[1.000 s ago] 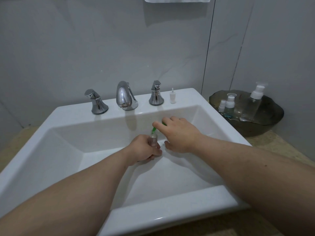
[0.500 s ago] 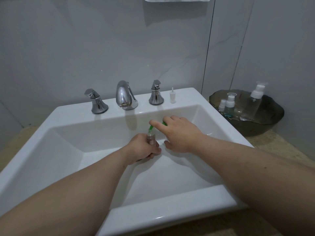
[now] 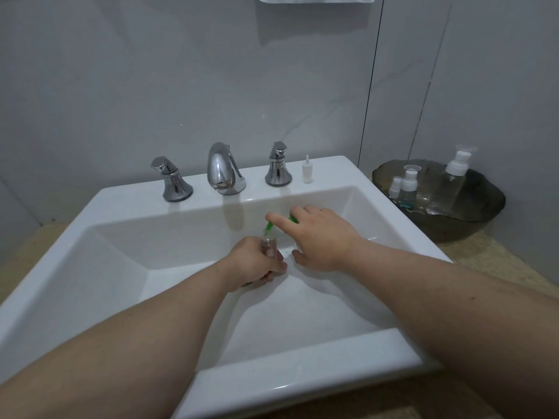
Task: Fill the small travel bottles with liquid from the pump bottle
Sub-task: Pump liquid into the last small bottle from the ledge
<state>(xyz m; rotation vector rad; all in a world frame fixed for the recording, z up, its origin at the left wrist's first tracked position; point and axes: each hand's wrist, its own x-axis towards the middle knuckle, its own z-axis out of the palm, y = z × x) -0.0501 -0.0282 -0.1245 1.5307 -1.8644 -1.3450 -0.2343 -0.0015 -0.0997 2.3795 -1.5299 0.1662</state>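
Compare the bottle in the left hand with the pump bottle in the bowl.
The held bottle is small, the pump bottle taller. The left hand grips the held bottle over the sink; the pump bottle stands in the dark bowl. Both look clear.

A bathroom: white sink [image 3: 317, 379], chrome faucet [image 3: 222, 169], tiled wall [image 3: 151, 71].
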